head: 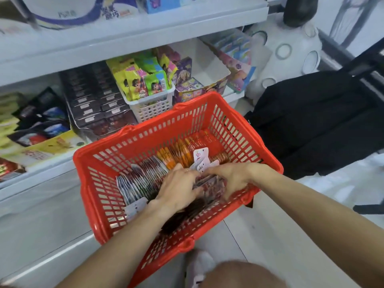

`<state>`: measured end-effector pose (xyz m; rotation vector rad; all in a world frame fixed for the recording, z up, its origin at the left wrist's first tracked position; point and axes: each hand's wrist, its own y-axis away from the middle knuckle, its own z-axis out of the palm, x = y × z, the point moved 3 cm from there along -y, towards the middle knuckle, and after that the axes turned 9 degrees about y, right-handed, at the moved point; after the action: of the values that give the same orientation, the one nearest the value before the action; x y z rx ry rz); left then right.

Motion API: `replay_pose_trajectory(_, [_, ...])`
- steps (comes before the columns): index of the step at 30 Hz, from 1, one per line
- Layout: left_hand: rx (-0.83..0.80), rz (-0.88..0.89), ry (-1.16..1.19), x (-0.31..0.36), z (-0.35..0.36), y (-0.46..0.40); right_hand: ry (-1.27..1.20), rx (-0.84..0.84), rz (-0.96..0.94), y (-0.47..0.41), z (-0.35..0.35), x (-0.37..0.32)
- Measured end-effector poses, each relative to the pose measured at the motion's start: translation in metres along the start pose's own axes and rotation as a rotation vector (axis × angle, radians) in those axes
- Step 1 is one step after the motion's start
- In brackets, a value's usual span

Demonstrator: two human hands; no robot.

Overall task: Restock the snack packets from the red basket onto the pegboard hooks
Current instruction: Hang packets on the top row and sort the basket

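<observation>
The red basket (133, 154) sits on the floor in front of the shelves, filled with rows of snack packets. Both hands are inside it. My left hand (178, 188) and my right hand (228, 177) together grip a bunch of reddish snack packets (209, 183) with white hang tabs (200, 155) sticking up behind the fingers. Orange packets (176, 154) lie at the far side, and silvery-purple packets (141, 179) stand in a row to the left. No pegboard hooks are in view.
White shelves (128, 36) at the left hold a white basket of yellow-green packets (145, 84), dark boxes (93, 100) and colourful cartons (234, 65). A black bag (320, 121) lies right of the basket. My knee (243, 275) is at the bottom.
</observation>
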<state>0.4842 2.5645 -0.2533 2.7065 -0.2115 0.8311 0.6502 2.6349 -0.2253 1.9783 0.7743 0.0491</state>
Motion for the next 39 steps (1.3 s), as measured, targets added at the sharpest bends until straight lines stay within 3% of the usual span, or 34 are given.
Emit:
replay_pose_trajectory(4, [0.007,0.013,-0.011,0.006,0.001,0.003,0.239,0.129,-0.05,-0.014,0.01,-0.002])
replay_pose_trajectory(8, [-0.009,0.002,-0.03,0.008,0.0,0.004,0.321,0.242,-0.025,-0.011,0.006,0.006])
replay_pose_trajectory(15, [-0.069,0.0,-0.217,0.01,0.008,0.0,0.114,0.061,-0.05,-0.02,0.011,0.007])
replay_pose_trajectory(19, [-0.055,-0.01,-0.152,0.008,0.008,-0.004,0.017,0.011,-0.039,-0.02,0.011,0.014])
replay_pose_trajectory(24, [-0.08,-0.004,-0.069,0.003,0.008,-0.005,0.178,0.206,-0.115,-0.032,0.017,0.01])
replay_pose_trajectory(39, [-0.112,-0.02,-0.1,0.004,0.003,-0.001,0.254,0.268,-0.141,-0.038,0.009,0.013])
